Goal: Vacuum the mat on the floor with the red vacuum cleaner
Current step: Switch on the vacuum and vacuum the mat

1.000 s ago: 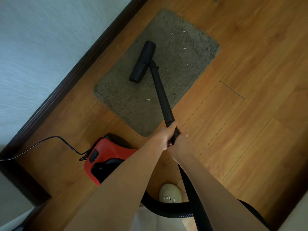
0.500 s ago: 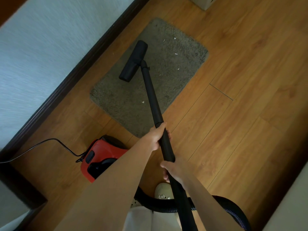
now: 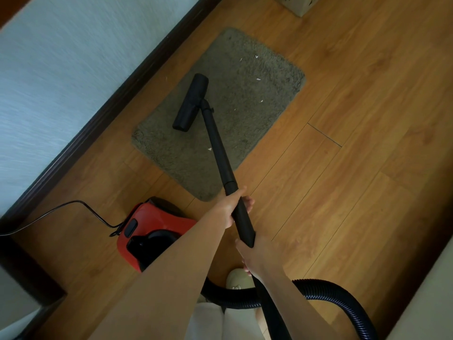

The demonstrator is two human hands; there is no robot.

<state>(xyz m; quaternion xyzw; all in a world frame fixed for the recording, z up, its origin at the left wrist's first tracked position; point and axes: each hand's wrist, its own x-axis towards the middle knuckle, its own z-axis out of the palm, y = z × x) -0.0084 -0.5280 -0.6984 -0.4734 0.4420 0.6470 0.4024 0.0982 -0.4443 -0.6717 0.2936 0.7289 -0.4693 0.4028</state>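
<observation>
1. On the wooden plank floor (image 3: 355, 143), in the head view, lies the shaggy grey-green rectangular mat (image 3: 247, 94), close beside the dark skirting board (image 3: 117, 94) of the pale wall. Small white scraps (image 3: 258, 79) dot its far and right parts, with one more near the wand.
2. The black bar-shaped floor nozzle (image 3: 190, 102) rests on the mat's left-middle area, joined to the long black rigid wand (image 3: 218, 148) that slants back toward the person.
3. The left hand (image 3: 232, 207) holds the wand higher up, its fingers (image 3: 248, 201) wrapped around the tube. The right hand (image 3: 255, 256) grips lower down, where the wand meets the black ribbed hose (image 3: 343, 295); its fingers are curled around the tube, though their tips are hidden.
4. The red canister vacuum cleaner body (image 3: 157, 227) sits on the floor near the mat's closest corner, its black power cord (image 3: 73, 207) trailing off to the left. A pale shoe (image 3: 239, 278) shows below the hands.
5. The step in hand appears to be stroking the nozzle over the mat; the work looks partly done, since scraps remain.
6. The next move probably calls for steering the nozzle right and toward the far end, over the scraps, keeping it flat on the pile so the light mat does not bunch or slide.
</observation>
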